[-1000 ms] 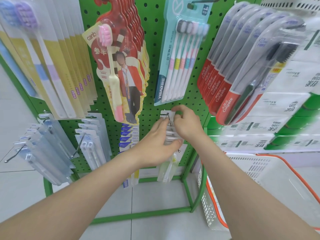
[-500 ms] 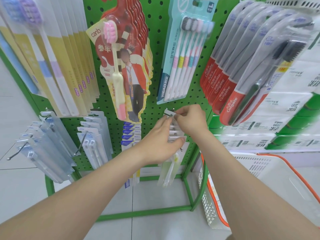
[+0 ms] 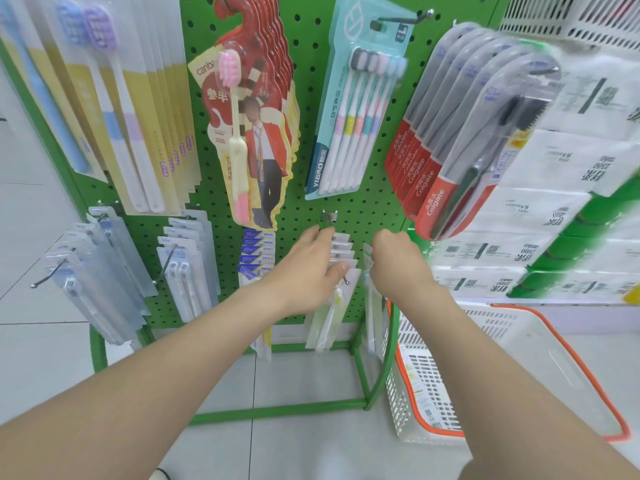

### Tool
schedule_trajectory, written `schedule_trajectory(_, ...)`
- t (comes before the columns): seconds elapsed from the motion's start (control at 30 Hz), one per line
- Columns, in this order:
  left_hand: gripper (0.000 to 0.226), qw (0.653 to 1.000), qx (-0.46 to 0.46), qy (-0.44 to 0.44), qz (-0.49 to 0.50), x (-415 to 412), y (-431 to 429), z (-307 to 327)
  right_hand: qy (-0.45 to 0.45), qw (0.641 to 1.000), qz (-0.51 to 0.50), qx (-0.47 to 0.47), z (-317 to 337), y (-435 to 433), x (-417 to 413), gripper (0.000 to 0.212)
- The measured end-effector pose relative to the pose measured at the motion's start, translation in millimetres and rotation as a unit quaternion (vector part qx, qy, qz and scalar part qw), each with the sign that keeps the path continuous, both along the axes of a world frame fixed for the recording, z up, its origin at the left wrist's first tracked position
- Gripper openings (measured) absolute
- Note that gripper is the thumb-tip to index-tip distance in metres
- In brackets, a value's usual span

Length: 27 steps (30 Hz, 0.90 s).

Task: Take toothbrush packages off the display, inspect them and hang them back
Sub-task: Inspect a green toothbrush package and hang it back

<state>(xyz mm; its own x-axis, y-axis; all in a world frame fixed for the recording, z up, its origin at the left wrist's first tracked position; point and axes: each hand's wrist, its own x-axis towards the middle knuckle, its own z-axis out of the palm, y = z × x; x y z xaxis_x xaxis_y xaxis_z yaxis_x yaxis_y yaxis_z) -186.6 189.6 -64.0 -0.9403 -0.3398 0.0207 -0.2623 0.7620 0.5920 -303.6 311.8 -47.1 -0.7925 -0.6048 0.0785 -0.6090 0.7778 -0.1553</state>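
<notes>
Reaching in from the bottom edge with both bare forearms, the right one passing beside a white basket [image 3: 412, 386], works low on the green pegboard [image 3: 311, 64]. Lays the left hand [image 3: 306, 268] over the row of hanging packages [image 3: 343, 244], fingers stretched nearly straight across the card tops, thumb against the front card, gripping nothing outright. Curls the right hand [image 3: 394, 263] round the top of a clear toothbrush package [image 3: 372, 306], held just right of that row and apparently off the hook [image 3: 345, 280], body dangling toward the rack's green foot frame [image 3: 277, 410]. Cannot make out the card's hang hole, hidden behind the knuckles.

Probably about to thread it back on. Could miss the upturned hook tip, nearly buried under the left thumb and the front card. Could also nudge the front cards forward off the hook by pressing or dragging with the left hand. Might let the slick package slip down into the basket through too light a pinch. Farther up, risks brushing the red-based Colgate packs [image 3: 429, 202] overhanging the right wrist when lifting. Beyond those, only stacked tissue packs [image 3: 540, 216], blurred.
</notes>
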Motion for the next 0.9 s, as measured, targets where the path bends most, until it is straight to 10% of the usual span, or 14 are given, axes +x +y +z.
schedule_trajectory(0.13, 0.064, 0.999, -0.038, 0.027, 0.001, 19, 10, 10, -0.002, 1.0, 0.009, 0.004, 8, 19, 12, 0.023)
schedule_trajectory(0.33, 0.032, 0.983, 0.019, 0.17, 0.065, 37, 21, 23, 0.04, 0.993, 0.06, -0.096, 18, 44, 32, 0.062)
schedule_trajectory(0.63, 0.021, 0.965, 0.186, 0.183, 0.029, 49, 33, 37, 0.038, 0.902, 0.196, -0.383, 41, 53, 59, 0.034)
schedule_trajectory(0.9, 0.017, 0.849, 0.462, 0.233, 0.107, 54, 32, 41, -0.061, 0.908, 0.108, -0.4, 40, 44, 62, 0.025)
